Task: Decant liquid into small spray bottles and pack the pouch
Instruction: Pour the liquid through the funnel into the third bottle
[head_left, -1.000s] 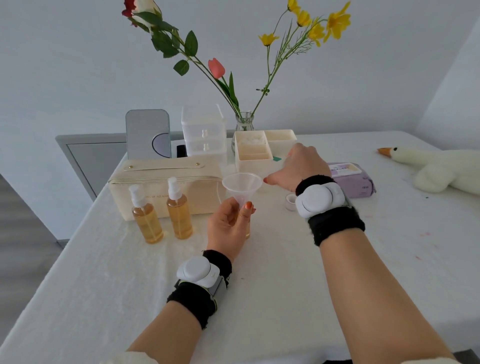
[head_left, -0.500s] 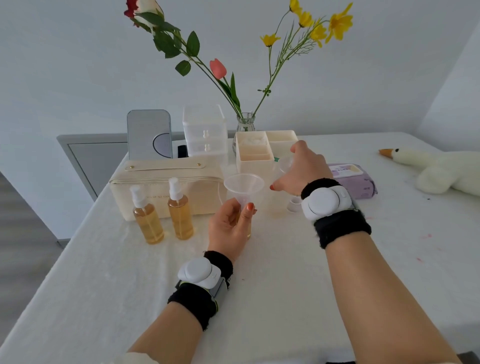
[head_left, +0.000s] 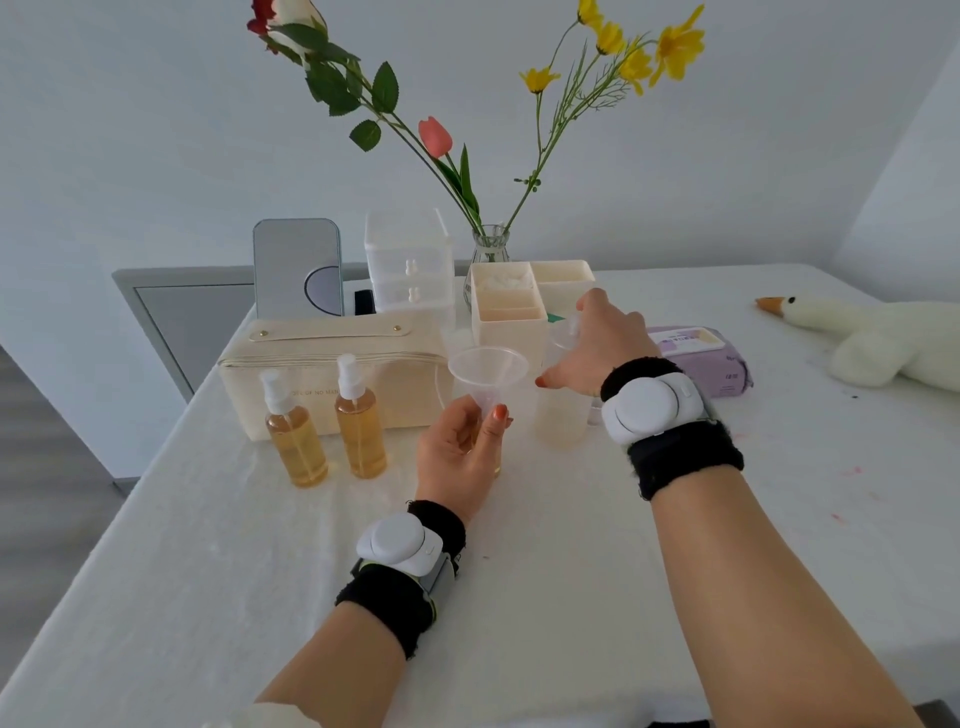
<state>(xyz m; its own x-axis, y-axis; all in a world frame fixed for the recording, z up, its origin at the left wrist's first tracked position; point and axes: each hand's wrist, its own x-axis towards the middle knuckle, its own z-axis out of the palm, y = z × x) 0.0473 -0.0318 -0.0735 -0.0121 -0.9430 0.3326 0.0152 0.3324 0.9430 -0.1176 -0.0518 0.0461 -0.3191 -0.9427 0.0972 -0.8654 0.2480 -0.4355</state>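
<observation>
The left hand (head_left: 457, 457) pinches the stem of a clear funnel (head_left: 487, 370) between thumb and fingers (head_left: 462, 415), holding it upright near the middle of the desk (head_left: 571, 571). The palm hides whatever is under the stem. The right hand (head_left: 605, 348) has its fingers curled over the top of a clear container (head_left: 561, 423) of pale liquid, just right of the funnel. Two spray bottles (head_left: 296, 447) filled with amber liquid stand side by side toward the desk's left edge, just in front of the cream pouch (head_left: 322, 358).
</observation>
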